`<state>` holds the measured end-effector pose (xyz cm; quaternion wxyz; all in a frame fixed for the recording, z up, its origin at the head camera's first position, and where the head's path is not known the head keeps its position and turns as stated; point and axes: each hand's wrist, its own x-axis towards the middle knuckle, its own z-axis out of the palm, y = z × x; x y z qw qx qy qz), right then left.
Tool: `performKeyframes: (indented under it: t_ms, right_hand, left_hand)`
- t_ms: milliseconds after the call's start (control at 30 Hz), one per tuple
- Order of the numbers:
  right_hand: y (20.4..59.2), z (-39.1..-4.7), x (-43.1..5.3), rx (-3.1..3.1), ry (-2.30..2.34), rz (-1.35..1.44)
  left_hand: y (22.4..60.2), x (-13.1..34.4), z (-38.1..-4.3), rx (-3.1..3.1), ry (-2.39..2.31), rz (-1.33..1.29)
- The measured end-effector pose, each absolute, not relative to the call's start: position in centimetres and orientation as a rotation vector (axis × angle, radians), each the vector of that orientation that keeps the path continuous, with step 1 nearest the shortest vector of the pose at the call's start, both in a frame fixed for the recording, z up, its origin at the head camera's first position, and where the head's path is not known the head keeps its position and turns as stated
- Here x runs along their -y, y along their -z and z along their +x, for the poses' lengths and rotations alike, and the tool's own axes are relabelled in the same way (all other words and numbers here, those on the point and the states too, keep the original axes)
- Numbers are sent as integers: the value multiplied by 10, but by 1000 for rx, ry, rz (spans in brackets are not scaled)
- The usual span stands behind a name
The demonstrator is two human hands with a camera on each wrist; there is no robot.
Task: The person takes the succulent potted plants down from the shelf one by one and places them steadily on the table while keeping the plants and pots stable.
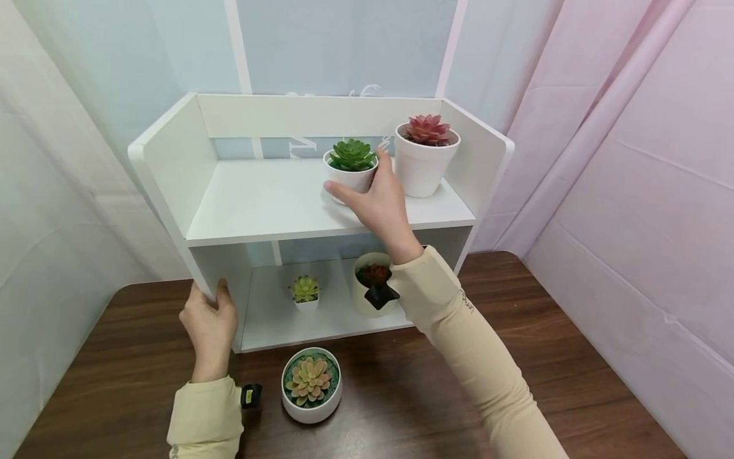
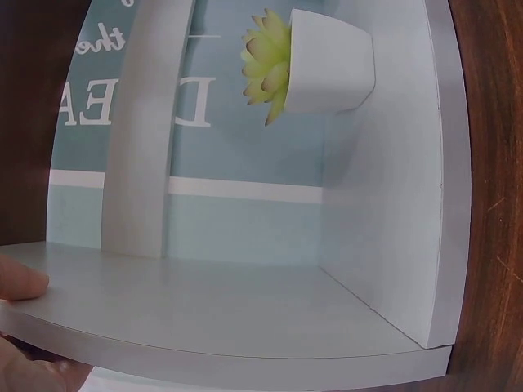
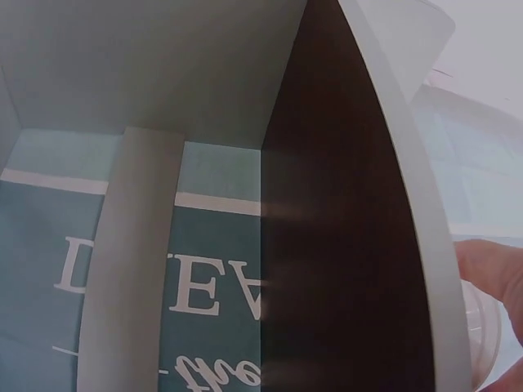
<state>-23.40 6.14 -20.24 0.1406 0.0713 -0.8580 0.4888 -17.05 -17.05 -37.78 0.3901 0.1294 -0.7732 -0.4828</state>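
On the upper tier of a white two-tier shelf (image 1: 258, 197), my right hand (image 1: 383, 201) grips a small white pot with a green succulent (image 1: 352, 155), thumb in front and fingers along its right side. In the right wrist view, part of that hand (image 3: 498, 269) shows past the board edge. My left hand (image 1: 211, 322) holds the front edge of the shelf's left side panel. The left wrist view has its fingers (image 2: 23, 279) on both faces of that panel. Just right of the gripped pot stands a larger white pot with a red succulent (image 1: 427, 131).
The lower tier bears a small yellow-green succulent (image 1: 305, 290) in a square white pot and a cream pot (image 1: 362, 303) with a dark red plant, partly behind my right sleeve. A white bowl with a peach-green succulent (image 1: 309, 380) sits on the wooden table (image 1: 401, 408) in front.
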Motion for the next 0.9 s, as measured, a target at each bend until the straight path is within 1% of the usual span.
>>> performKeyframes:
  t_ms: [900]
  right_hand:
    - [205,-234,-66,2415,-1503,250]
  left_hand:
    - [378,171,-172,1977,1234,323]
